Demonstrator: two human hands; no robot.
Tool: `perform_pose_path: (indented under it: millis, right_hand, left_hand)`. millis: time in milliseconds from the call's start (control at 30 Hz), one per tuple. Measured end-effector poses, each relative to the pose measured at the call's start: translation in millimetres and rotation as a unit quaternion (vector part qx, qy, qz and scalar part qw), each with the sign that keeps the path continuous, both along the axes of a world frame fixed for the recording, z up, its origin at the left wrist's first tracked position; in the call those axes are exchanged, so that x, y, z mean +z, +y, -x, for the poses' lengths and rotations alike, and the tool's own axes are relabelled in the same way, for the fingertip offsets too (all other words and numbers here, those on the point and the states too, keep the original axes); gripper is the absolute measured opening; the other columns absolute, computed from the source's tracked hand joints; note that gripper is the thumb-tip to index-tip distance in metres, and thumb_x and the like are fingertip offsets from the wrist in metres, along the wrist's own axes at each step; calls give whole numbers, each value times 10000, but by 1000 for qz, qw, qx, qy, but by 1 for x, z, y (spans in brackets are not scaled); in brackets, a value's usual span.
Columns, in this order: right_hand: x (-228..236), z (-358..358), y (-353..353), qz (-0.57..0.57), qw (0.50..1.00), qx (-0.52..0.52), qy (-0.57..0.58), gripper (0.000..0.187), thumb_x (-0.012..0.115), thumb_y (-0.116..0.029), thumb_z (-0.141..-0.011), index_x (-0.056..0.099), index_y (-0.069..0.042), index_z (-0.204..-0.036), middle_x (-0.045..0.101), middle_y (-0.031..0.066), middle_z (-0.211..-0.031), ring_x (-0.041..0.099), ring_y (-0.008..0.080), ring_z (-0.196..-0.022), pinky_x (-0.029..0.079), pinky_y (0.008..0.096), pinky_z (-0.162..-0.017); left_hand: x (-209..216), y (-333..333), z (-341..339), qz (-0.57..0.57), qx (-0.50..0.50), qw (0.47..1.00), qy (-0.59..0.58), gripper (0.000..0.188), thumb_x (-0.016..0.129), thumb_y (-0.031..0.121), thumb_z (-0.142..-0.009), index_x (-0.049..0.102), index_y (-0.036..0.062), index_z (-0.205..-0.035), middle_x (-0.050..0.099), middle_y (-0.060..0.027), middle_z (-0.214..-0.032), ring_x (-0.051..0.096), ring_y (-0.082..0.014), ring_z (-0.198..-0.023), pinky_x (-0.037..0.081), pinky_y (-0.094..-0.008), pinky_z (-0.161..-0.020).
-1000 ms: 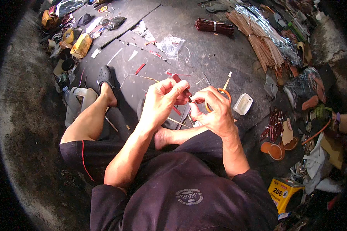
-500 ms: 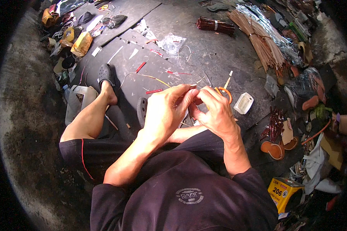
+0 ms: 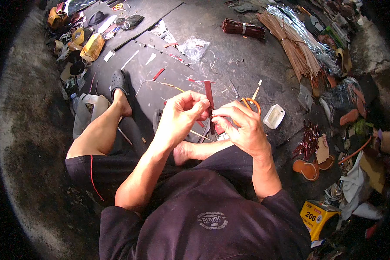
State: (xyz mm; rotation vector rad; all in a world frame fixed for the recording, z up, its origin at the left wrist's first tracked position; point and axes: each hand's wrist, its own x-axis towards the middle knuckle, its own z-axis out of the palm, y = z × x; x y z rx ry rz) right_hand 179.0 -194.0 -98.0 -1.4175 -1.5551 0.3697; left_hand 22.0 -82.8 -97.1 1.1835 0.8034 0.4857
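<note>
I sit on the ground and hold a narrow dark red strip (image 3: pixel 209 93) upright in front of me. My left hand (image 3: pixel 181 113) pinches the strip from the left, fingers curled around its middle. My right hand (image 3: pixel 242 128) grips its lower part from the right, thumb and forefinger meeting the left hand's fingertips. The strip's top end sticks up above both hands. Orange-handled scissors (image 3: pixel 251 103) lie on the dark mat (image 3: pixel 160 73) just beyond my right hand.
A small white tray (image 3: pixel 274 116) lies right of the scissors. Bundles of thin sticks (image 3: pixel 290 47) and a dark red bundle (image 3: pixel 242 28) lie at the back. A crumpled clear bag (image 3: pixel 194 47), red scraps, my sandalled foot (image 3: pixel 118 86) and a yellow can (image 3: pixel 317 216) surround me.
My hands have come closer together and the red strip has turned from lying slanted between them to standing upright with its end above my fingers.
</note>
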Motion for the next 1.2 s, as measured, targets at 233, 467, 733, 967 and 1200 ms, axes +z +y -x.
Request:
perform_pose_path:
  millis: [233, 467, 733, 967, 1200]
  right_hand:
    - [-3, -1, -2, -13, 1000, -9, 24, 188, 762, -51, -804, 672, -58, -968, 680, 80, -901, 659, 190, -730, 513, 308, -605]
    - [-5, -4, 0, 8, 999, 6, 38, 166, 759, -57, -804, 683, -54, -952, 691, 83, -895, 678, 208, -778, 522, 320, -652]
    - [-7, -9, -4, 90, 985, 35, 143, 131, 737, -56, -837, 681, -29, -953, 699, 69, -906, 682, 173, -815, 521, 308, -681]
    - [-13, -7, -7, 159, 921, 32, 355, 166, 678, -97, -924, 636, 23, -1029, 693, 73, -944, 670, 132, -896, 537, 269, -786]
    - [-27, 5, -7, 112, 915, 7, 388, 183, 682, -99, -923, 621, 9, -1059, 673, 66, -995, 644, 122, -897, 518, 266, -817]
  left_hand:
    - [-1, 4, 2, 51, -16, 998, -36, 150, 648, 162, -950, 668, 22, -1002, 668, -15, -804, 607, -75, -718, 514, -244, -696]
    - [-4, 5, 3, 32, -26, 999, -31, 154, 654, 168, -947, 682, 26, -998, 681, -24, -816, 617, -78, -730, 513, -242, -696]
    - [10, 1, 2, -75, -58, 995, 25, 161, 664, 134, -932, 687, 9, -1029, 712, -53, -859, 656, -98, -768, 531, -252, -720]
    - [29, -16, 3, -264, -76, 961, 46, 268, 636, -23, -855, 658, -10, -1122, 716, -128, -967, 716, -199, -887, 555, -308, -805]
    - [13, -34, 0, -273, -18, 962, 9, 531, 696, -24, -828, 545, 56, -1330, 676, -122, -1079, 666, -189, -990, 513, -321, -889]
